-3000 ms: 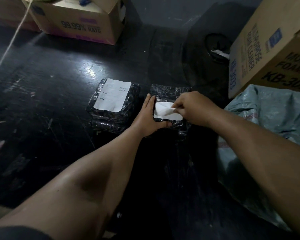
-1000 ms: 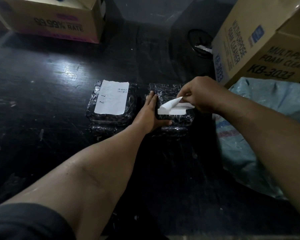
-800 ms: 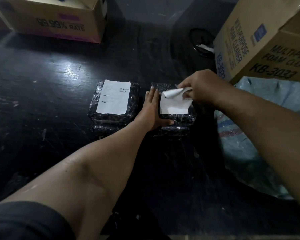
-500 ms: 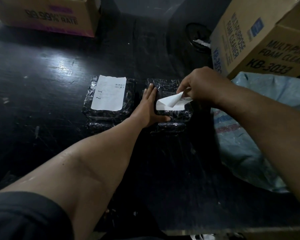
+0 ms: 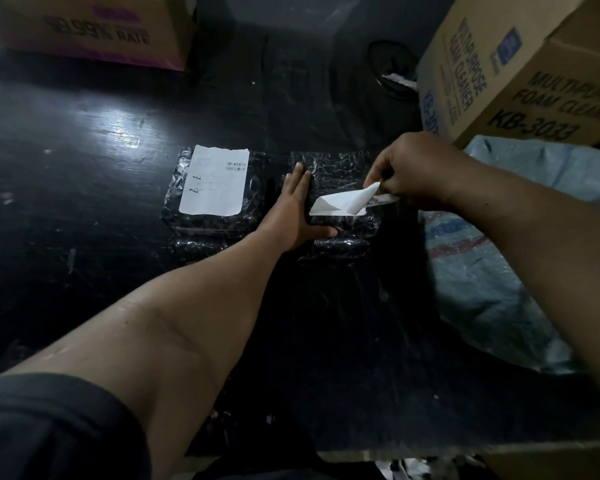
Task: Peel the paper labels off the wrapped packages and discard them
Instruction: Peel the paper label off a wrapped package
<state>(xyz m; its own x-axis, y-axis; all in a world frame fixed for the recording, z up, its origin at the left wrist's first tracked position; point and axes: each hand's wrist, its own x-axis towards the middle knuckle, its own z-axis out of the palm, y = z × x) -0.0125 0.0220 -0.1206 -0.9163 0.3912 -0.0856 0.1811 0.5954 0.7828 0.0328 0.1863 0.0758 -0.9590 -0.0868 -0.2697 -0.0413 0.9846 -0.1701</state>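
One label (image 5: 211,180) is still stuck flat – the other label (image 5: 343,202) is half off, pinched by the right hand (image 5: 416,171) while the left hand (image 5: 297,209) presses flat.

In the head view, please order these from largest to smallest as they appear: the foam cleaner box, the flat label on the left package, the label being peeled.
1. Foam cleaner box, largest though cut by the frame edge.
2. Flat label on the left package.
3. Peeled label, pinched by the right hand; it is folded, so its true size is unsure.
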